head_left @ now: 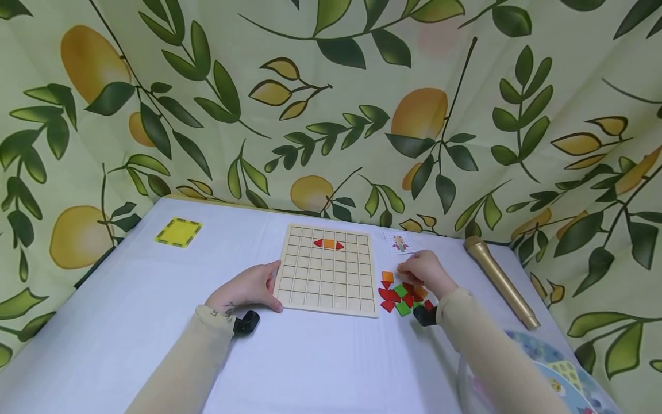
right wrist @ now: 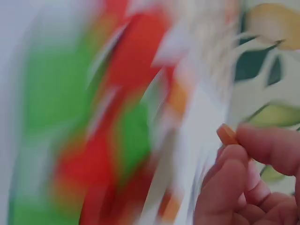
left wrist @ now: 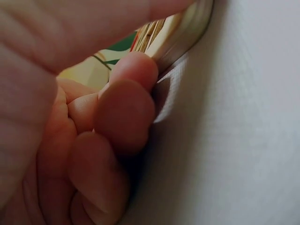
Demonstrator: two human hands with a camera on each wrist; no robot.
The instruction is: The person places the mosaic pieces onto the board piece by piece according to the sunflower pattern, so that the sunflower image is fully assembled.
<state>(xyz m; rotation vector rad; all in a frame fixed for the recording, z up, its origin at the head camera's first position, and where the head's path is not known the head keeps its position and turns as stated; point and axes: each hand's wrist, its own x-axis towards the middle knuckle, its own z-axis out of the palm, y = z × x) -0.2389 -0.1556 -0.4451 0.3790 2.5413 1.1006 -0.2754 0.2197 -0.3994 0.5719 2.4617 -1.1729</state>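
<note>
My left hand (head_left: 250,286) grips the left edge of a wooden grid board (head_left: 326,282), thumb by its near corner. In the left wrist view the fingers (left wrist: 124,117) are curled at the board's side. On the board, an orange square (head_left: 328,244) sits between two red triangles, one at left (head_left: 318,244) and one at right (head_left: 339,246). Over the right side, my right hand (head_left: 428,272) pinches a small orange piece (right wrist: 227,135) between thumb and forefinger. Below it lies a loose pile of red, green and orange pieces (head_left: 388,294), blurred in the right wrist view.
A small card (head_left: 399,243) with a printed figure lies beyond the right hand. Further right is a gold microphone-shaped object (head_left: 501,282). A yellow square (head_left: 179,232) with dark edge marks lies at the far left. A clear-rimmed, blue printed item (head_left: 548,351) fills the near right corner.
</note>
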